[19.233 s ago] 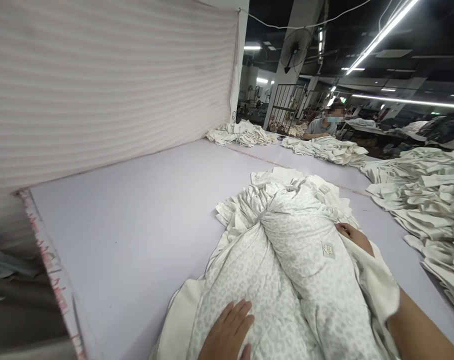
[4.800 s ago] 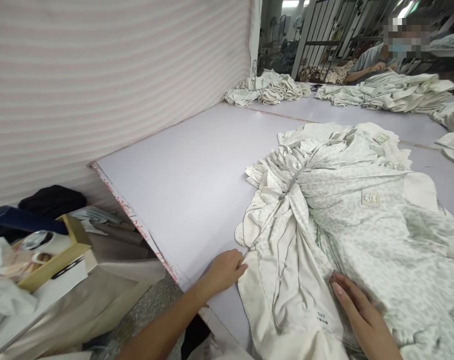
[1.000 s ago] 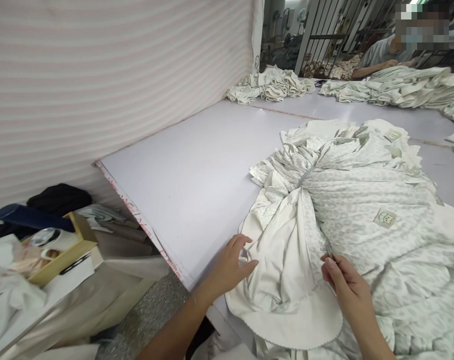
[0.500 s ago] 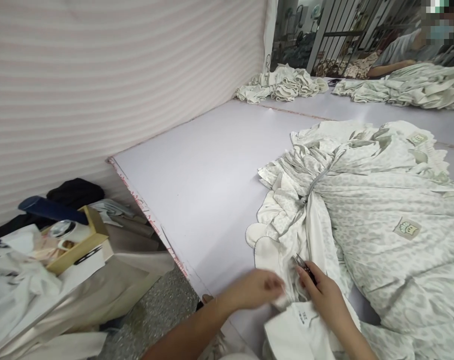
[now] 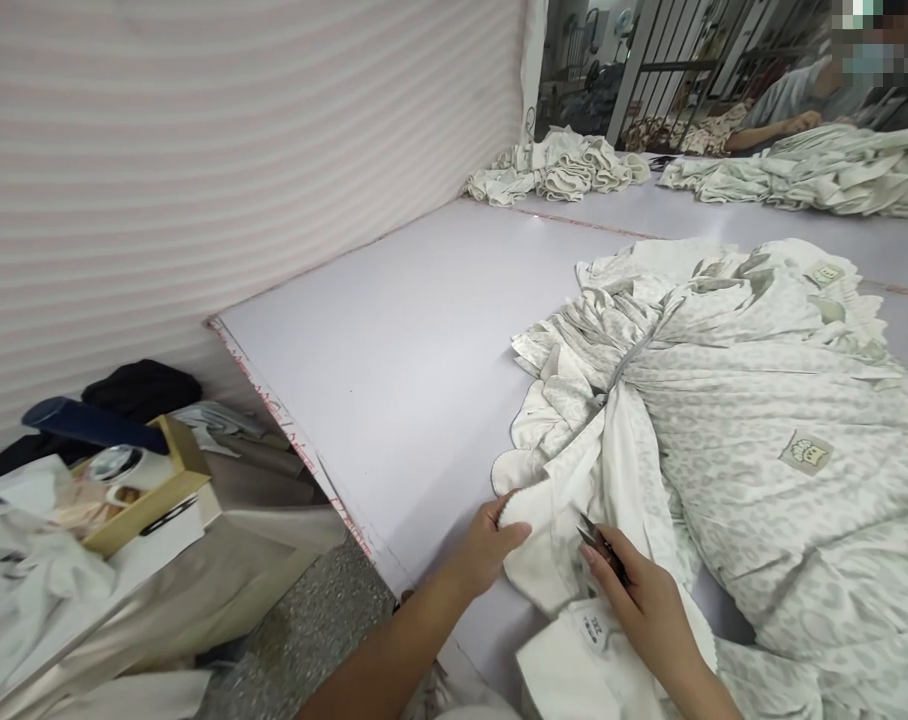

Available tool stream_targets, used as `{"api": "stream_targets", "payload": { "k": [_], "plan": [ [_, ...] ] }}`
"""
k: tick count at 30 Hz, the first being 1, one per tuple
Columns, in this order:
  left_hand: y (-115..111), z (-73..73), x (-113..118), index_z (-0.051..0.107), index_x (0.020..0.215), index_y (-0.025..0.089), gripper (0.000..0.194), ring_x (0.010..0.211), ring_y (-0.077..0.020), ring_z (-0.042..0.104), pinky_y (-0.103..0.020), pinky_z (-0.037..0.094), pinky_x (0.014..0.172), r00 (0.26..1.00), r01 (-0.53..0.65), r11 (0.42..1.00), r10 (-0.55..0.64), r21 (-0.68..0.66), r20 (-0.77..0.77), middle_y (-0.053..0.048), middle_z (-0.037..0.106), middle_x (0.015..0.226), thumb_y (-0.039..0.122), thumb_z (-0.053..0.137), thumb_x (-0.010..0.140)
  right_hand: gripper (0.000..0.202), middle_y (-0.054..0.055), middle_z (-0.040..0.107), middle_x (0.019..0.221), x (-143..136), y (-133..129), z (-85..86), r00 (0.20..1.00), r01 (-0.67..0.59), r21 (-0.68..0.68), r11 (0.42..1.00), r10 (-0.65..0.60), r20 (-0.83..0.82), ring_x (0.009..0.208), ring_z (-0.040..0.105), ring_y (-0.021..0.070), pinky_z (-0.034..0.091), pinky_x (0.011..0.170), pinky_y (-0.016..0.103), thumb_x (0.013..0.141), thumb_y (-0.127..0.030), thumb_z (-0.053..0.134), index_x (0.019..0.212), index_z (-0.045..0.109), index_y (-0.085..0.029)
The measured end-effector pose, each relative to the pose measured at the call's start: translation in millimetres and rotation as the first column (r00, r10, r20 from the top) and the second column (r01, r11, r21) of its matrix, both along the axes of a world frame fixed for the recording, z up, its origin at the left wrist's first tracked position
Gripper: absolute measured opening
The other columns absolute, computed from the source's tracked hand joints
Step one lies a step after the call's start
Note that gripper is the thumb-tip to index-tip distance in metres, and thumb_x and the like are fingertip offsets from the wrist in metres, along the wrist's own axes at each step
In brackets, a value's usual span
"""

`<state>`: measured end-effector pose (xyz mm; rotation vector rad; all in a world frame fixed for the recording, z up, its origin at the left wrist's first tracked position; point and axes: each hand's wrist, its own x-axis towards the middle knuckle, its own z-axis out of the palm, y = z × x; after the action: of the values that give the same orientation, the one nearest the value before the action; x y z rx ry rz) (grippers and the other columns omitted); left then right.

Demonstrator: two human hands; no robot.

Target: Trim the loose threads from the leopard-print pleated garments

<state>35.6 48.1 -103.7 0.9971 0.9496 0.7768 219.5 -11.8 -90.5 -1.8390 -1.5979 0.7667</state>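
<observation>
My left hand (image 5: pixel 495 548) pinches the edge of a white fabric panel (image 5: pixel 548 520) of a garment, thumb on top. In my right hand (image 5: pixel 638 595) is a small pair of thread snips (image 5: pixel 604 552), blades pointing up and left over the cloth. The panel belongs to a big tied bundle of white garments with pale grey-green spots (image 5: pixel 754 390). A grey tie (image 5: pixel 634 350) cinches the bundle. Below my right hand lies a white piece with a printed size mark (image 5: pixel 590 630). A crown-like patch (image 5: pixel 806 452) shows on the bundle's side.
The pale table (image 5: pixel 394 380) has a taped left edge. Further back lie a small garment pile (image 5: pixel 566 168) and a longer one (image 5: pixel 814 170), with a person behind it. At lower left are a yellow box (image 5: pixel 176 480) and loose cloth. A striped sheet (image 5: pixel 259 130) hangs behind.
My left hand has moved left and up and now grips the panel's edge, spreading it out. The snips stay in my right hand, almost in place. The view has shifted slightly.
</observation>
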Motion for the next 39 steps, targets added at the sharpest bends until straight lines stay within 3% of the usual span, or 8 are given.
{"api": "stream_targets", "payload": {
  "k": [3, 8, 17, 21, 29, 35, 39],
  "plan": [
    [-6.3, -2.6, 1.5, 0.066, 0.097, 0.009, 0.053, 0.071, -0.0227, 0.062, -0.034, 0.049, 0.066, 0.988, -0.052, 0.992, 0.068, -0.118, 0.135, -0.010, 0.068, 0.079, 0.050, 0.067, 0.063, 0.037, -0.004, 0.065, 0.062, -4.5, 2.5, 2.4, 1.000, -0.027, 0.052, 0.998, 0.027, 0.001, 0.049, 0.058, 0.0163, 0.044, 0.051, 0.026, 0.087, -0.057, 0.042, 0.096, 0.060, -0.026],
    [-7.7, -0.8, 7.3, 0.070, 0.088, 0.009, 0.049, 0.066, -0.0198, 0.061, -0.031, 0.046, 0.065, 0.958, -0.062, 0.976, 0.117, -0.211, 0.260, -0.007, 0.068, 0.072, 0.043, 0.080, 0.053, 0.037, -0.004, 0.061, 0.058, -10.0, 11.6, 2.4, 0.999, -0.038, 0.055, 0.998, 0.038, -0.001, 0.046, 0.055, 0.0157, 0.042, 0.048, 0.025, 0.089, -0.056, 0.042, 0.099, 0.060, -0.025],
    [-8.0, 1.9, 7.5, 0.071, 0.085, 0.011, 0.048, 0.067, -0.0205, 0.062, -0.029, 0.045, 0.064, 0.931, -0.072, 0.957, 0.166, -0.282, 0.325, -0.005, 0.068, 0.068, 0.039, 0.084, 0.048, 0.036, -0.005, 0.058, 0.055, -14.5, 13.6, 6.2, 0.999, -0.011, 0.033, 0.999, 0.012, -0.034, 0.053, 0.061, 0.0174, 0.044, 0.050, 0.024, 0.091, -0.056, 0.039, 0.093, 0.057, -0.025],
    [-7.8, 2.3, 7.8, 0.071, 0.082, 0.010, 0.047, 0.064, -0.0194, 0.062, -0.028, 0.045, 0.063, 0.929, -0.061, 0.954, 0.161, -0.294, 0.333, -0.005, 0.068, 0.067, 0.038, 0.085, 0.046, 0.038, -0.006, 0.055, 0.053, -13.7, 15.7, 3.6, 0.999, -0.030, 0.042, 0.999, 0.031, -0.021, 0.047, 0.056, 0.0156, 0.043, 0.048, 0.023, 0.092, -0.056, 0.036, 0.087, 0.057, -0.024],
    [-7.3, 3.8, 7.4, 0.070, 0.085, 0.010, 0.048, 0.069, -0.0217, 0.062, -0.030, 0.045, 0.065, 0.931, -0.063, 0.958, 0.158, -0.281, 0.329, -0.006, 0.068, 0.068, 0.039, 0.084, 0.049, 0.041, -0.004, 0.058, 0.053, -10.7, 5.9, 4.3, 0.984, -0.098, 0.128, 0.987, 0.077, 0.161, 0.040, 0.054, 0.0154, 0.040, 0.044, 0.024, 0.093, -0.057, 0.034, 0.093, 0.059, -0.025],
    [-8.5, 2.7, 6.9, 0.070, 0.082, 0.011, 0.044, 0.068, -0.0193, 0.060, -0.029, 0.044, 0.066, 0.939, -0.077, 0.965, 0.156, -0.252, 0.308, -0.004, 0.066, 0.068, 0.040, 0.083, 0.051, 0.049, 0.001, 0.062, 0.055, -17.8, 2.0, -0.3, 0.941, -0.125, 0.212, 0.969, 0.048, 0.336, 0.048, 0.061, 0.0198, 0.038, 0.045, 0.026, 0.095, -0.056, 0.028, 0.092, 0.062, -0.022],
    [-8.8, 1.9, 6.2, 0.070, 0.084, 0.011, 0.045, 0.067, -0.0193, 0.058, -0.030, 0.043, 0.066, 0.949, -0.065, 0.972, 0.129, -0.224, 0.286, -0.005, 0.066, 0.069, 0.042, 0.082, 0.053, 0.049, -0.001, 0.058, 0.049, -20.0, 0.0, -2.8, 0.920, -0.134, 0.238, 0.962, 0.032, 0.390, 0.043, 0.059, 0.0196, 0.034, 0.042, 0.025, 0.097, -0.053, 0.025, 0.093, 0.062, -0.020]
  ]
}}
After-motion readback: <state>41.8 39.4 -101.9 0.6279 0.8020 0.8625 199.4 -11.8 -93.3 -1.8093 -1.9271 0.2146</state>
